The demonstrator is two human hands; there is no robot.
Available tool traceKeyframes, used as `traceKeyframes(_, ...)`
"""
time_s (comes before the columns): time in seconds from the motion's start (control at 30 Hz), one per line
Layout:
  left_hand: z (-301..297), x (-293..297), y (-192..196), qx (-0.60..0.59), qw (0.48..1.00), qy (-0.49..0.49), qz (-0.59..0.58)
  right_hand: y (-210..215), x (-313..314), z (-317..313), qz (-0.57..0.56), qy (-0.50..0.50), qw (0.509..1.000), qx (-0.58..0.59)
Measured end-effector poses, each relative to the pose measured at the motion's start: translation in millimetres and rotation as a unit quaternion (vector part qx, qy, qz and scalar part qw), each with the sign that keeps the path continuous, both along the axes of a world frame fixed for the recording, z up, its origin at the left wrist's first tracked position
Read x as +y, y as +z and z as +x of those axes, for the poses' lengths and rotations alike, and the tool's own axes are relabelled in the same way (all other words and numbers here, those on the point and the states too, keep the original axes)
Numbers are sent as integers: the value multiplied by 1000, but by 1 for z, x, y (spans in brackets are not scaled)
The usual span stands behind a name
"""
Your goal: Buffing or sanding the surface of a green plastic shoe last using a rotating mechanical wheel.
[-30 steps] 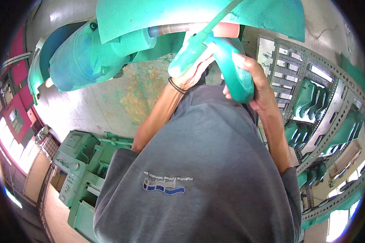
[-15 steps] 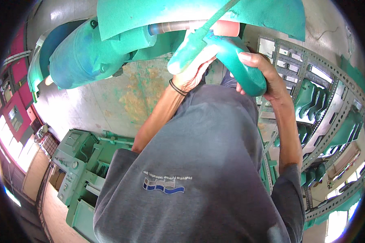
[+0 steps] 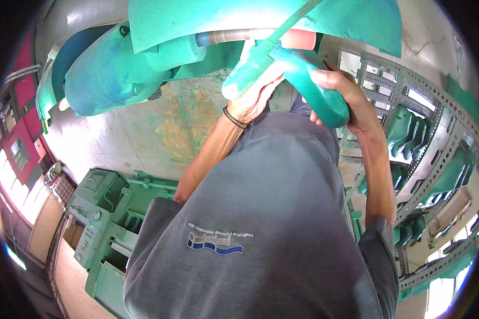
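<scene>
A green, shoe-shaped piece, smooth, curved and softly shiny, lies at the far middle, between the 2 hands and just below a broad machine hood of rough green-painted surface. Its long axis slants: the rounded, thick end points near and right, while the narrower end points far and left, close to a pinkish roller; whether it touches the roller cannot be told. The right hand pinches the thick end, thumb on top and fingers curled beneath. The left hand, with 2 thin dark bands at the wrist, reaches toward the narrower end; a pale green rounded head on a ribbed stem hides part of it, so its grip cannot be told.

Far left sits a barrel-shaped green housing, dusty and blotched blue. At right, a perforated metal rack carries curved green forms. A green cabinet with a knob stands near left on the stained floor. The grey cloth shirt bears an upside-down line of pale lettering and a wavy blue-and-grey emblem.
</scene>
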State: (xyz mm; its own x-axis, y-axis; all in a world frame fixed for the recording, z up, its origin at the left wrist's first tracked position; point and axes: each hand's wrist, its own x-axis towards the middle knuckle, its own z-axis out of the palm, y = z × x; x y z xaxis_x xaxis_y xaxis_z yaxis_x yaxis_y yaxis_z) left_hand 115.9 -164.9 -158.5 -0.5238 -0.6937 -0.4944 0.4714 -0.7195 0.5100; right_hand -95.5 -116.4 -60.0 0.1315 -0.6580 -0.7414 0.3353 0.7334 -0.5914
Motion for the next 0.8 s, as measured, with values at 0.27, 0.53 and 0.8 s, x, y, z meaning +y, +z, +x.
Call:
traceKeyframes(0.27, 12, -9, -26, 78, 996, -16, 38, 7, 12, 16, 3, -39, 999, -26)
traceKeyframes(0.53, 6, -11, -11, 166, 981, -16, 98, 32, 35, 51, 52, -169, 981, -79)
traceKeyframes(0.8, 16, -9, -36, 123, 987, -44, 96, 23, 24, 51, 42, -156, 986, -29)
